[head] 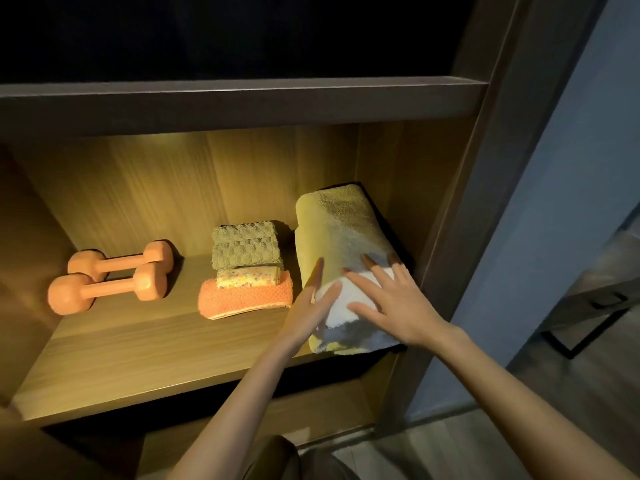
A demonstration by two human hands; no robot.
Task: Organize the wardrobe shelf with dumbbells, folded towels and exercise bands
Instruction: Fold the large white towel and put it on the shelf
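Note:
A large folded towel (337, 230) lies at the right end of the lit wooden shelf (138, 351). My left hand (310, 308) touches its left side with straight fingers. My right hand (394, 303) rests flat on top of its near end, fingers spread. Two orange dumbbells (110, 277) lie side by side at the left. In the middle sit a grey-green textured folded towel (246, 247), an orange folded towel (246, 299) in front of it, and a small speckled roll (248, 277) on top of the orange one.
The shelf above (242, 102) overhangs the compartment. The wardrobe's right side panel (460, 209) stands close beside the large towel. Beyond it are a pale wall and a dark-framed piece of furniture (595, 313) on the floor.

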